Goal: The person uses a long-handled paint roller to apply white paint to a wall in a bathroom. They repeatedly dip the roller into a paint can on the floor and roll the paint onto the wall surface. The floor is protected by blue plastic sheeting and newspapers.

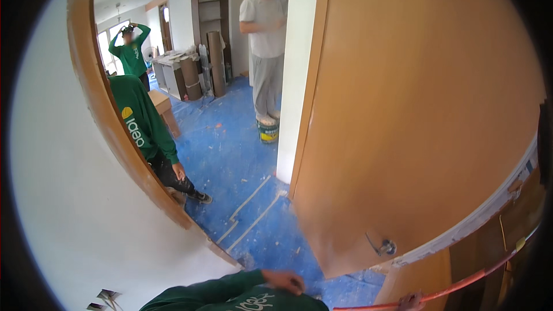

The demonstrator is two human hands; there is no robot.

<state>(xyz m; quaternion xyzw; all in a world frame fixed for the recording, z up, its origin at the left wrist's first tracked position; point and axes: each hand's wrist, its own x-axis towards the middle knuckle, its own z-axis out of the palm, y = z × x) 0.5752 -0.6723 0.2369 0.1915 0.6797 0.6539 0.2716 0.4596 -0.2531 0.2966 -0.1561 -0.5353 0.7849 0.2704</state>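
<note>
My left arm, in a green sleeve, crosses in front of my green shirt at the lower edge. At its end my left hand is held close to my chest with its fingers curled. A small dark thing shows at the fingertips, too blurred to name. My right hand does not show. To the right of my shirt a long orange-red rod or hose slants up toward the right rim. Above it stands a wooden door with a metal lever handle.
Blue sheeting with tape strips covers the floor past the doorway. A person in green stands beside the wooden door frame. Another in white stands on a bucket. Farther back, someone in green raises both arms. Brown rolls lean upright.
</note>
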